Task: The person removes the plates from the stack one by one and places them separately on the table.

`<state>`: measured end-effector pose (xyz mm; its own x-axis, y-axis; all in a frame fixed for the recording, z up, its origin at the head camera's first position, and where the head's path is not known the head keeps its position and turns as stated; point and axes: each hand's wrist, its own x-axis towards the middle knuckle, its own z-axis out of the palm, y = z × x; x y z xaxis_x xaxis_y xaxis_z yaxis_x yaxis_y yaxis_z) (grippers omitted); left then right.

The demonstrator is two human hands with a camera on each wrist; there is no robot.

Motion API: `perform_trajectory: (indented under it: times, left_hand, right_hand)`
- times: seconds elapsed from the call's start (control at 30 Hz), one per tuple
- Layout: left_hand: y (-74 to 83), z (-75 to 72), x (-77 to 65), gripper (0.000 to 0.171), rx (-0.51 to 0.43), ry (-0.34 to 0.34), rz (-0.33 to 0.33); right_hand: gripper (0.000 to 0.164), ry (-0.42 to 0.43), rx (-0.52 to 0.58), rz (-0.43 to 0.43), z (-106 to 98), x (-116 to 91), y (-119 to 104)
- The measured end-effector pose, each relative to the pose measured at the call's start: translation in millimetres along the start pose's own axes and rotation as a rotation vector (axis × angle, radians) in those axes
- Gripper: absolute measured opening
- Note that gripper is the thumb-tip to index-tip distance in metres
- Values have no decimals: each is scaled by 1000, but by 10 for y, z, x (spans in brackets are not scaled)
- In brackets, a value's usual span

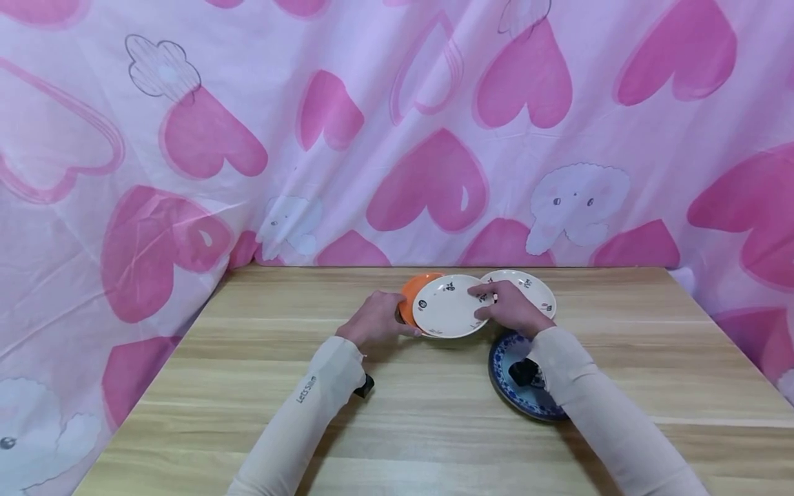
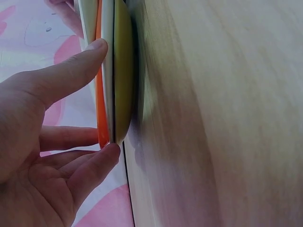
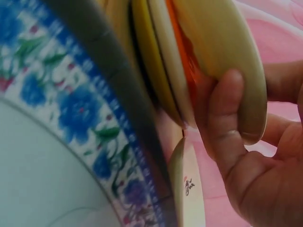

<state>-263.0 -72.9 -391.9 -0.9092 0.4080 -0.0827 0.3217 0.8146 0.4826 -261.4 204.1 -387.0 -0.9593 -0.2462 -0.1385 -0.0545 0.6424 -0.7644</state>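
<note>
In the head view my right hand (image 1: 513,307) pinches the right rim of a white plate (image 1: 448,307) with small printed figures. The right wrist view shows this plate (image 3: 222,35) tilted up over an orange plate (image 3: 182,49), with the thumb and fingers on opposite faces. My left hand (image 1: 375,319) holds the left side of the stack. Its thumb and fingertips lie along the rims of the orange plate (image 2: 101,118), a whitish plate (image 2: 108,61) and a yellow plate (image 2: 124,80) at the bottom.
A second printed white plate (image 1: 538,293) lies behind my right hand. Nearer, under the right forearm, sits a blue-flowered plate (image 1: 504,365), partly hidden by the sleeve. All are on a wood-grain table (image 1: 428,427), whose back edge meets a pink heart-patterned curtain (image 1: 428,186).
</note>
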Motion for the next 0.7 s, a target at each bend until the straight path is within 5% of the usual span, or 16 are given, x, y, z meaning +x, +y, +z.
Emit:
perform_trajectory:
  times: [0.7]
  left_hand:
    - [20,6,-7,42,17,20,1]
  right_hand:
    - [57,7,50,-60,-59,-51,3]
